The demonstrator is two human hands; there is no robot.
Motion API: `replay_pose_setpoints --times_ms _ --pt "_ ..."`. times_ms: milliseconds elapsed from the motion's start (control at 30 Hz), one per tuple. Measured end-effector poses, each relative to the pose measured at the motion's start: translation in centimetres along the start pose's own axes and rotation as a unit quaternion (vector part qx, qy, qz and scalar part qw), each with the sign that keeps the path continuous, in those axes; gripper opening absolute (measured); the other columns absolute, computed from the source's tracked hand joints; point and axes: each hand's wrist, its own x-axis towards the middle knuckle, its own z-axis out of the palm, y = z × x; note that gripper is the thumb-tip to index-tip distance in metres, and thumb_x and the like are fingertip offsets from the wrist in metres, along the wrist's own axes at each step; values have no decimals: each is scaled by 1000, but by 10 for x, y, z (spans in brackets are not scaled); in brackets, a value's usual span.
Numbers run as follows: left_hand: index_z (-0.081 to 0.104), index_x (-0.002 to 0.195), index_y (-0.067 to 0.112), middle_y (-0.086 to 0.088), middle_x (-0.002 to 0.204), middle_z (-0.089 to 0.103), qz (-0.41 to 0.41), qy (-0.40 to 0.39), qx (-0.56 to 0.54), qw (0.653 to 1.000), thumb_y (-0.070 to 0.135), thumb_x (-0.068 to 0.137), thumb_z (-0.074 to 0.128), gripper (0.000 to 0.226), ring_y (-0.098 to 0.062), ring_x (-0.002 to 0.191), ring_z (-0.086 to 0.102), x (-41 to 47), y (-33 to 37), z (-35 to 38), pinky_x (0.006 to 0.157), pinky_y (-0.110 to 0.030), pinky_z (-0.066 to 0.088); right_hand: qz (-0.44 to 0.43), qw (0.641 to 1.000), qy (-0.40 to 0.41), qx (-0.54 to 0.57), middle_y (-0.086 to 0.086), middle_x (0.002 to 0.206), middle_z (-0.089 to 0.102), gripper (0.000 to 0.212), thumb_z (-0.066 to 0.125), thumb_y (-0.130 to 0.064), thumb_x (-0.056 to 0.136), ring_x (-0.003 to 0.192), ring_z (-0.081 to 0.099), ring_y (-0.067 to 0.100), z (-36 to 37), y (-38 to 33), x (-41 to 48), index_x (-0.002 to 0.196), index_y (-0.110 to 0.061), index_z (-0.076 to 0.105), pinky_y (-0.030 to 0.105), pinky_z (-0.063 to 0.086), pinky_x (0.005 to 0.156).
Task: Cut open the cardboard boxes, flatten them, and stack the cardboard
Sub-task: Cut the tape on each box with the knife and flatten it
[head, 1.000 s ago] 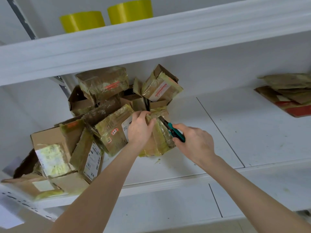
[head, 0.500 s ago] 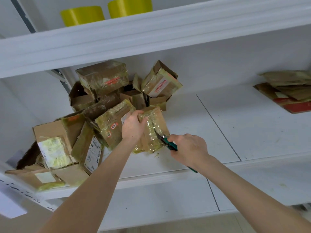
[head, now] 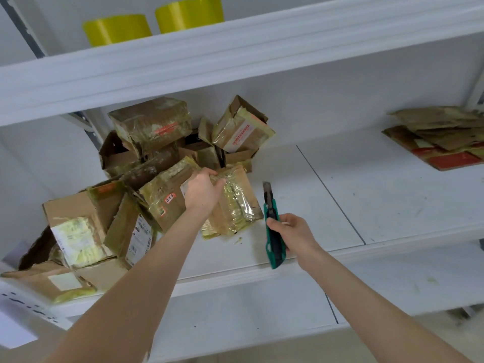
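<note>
Clamping box [head: 237, 205] in left grip [head: 203, 191], knife [head: 274, 248] in right grip [head: 293, 235] just beside, above white shelf [head: 366, 192], stack [head: 440, 138] well right.

upper shelf [head: 235, 56]: yellow roll [head: 117, 28], second yellow roll [head: 190, 13] | middle shelf [head: 392, 195]: white, scuffed

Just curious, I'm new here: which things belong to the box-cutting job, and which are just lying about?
In the job: taped box in left hand, utility knife in right hand, box pile, flattened cardboard stack.
Lying about: two yellow rolls on the upper shelf.
</note>
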Motion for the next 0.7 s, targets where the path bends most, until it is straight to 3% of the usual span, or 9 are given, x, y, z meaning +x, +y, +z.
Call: replay_pose_setpoints --times_ms 67,133,233,333,467,600,700 --pt "61 118 13 -11 121 58 11 7 9 1000 37 90 62 37 -25 104 58 -4 8 0 75 -26 35 54 993 -36 101 14 85 67 16 66 -20 91 75 65 26 13 5 2 84 -12 53 38 54 72" --pt "60 117 14 -8 119 57 27 29 9 999 38 90 62 36 -24 102 58 -8 15 -1 73 -26 33 30 988 -12 149 14 85 67 16 65 -19 91 70 64 24 16 -2 10 85 -13 51 33 53 64" --pt "52 122 13 -8 115 60 31 70 -16 997 39 89 62 43 -26 98 61 -15 15 -9 69 -29 39 -28 983 47 174 11 89 67 15 63 -20 92 73 65 23 7 -31 26 87 -15 51 34 53 67" --pt "47 130 16 -11 117 60 22 75 -8 997 41 91 57 48 -30 102 59 -25 4 -12 77 -36 45 -54 987 45 141 11 94 68 15 62 -21 93 79 66 24 5 -56 34 87 -16 50 38 56 75" --pt "49 128 14 -12 109 64 4 75 12 997 37 94 52 41 -28 94 61 -32 -11 -20 77 -36 46 -96 989 22 110 10 90 67 12 62 -20 94 74 68 20 22 -65 37 88 -16 51 36 57 74" --pt "50 124 15 -8 94 66 -8 83 -42 996 38 93 53 39 -25 87 62 -27 -14 -26 80 -38 47 -160 975 51 145 3 83 65 14 64 -20 92 59 68 10 26 -86 40 88 -18 51 24 54 53" --pt "52 126 14 -11 117 56 -58 16 8 998 41 95 51 41 -29 96 61 -31 -22 -16 80 -35 46 -149 984 38 94 5 86 65 13 64 -20 92 66 70 14 30 -83 41 89 -18 52 33 59 60"
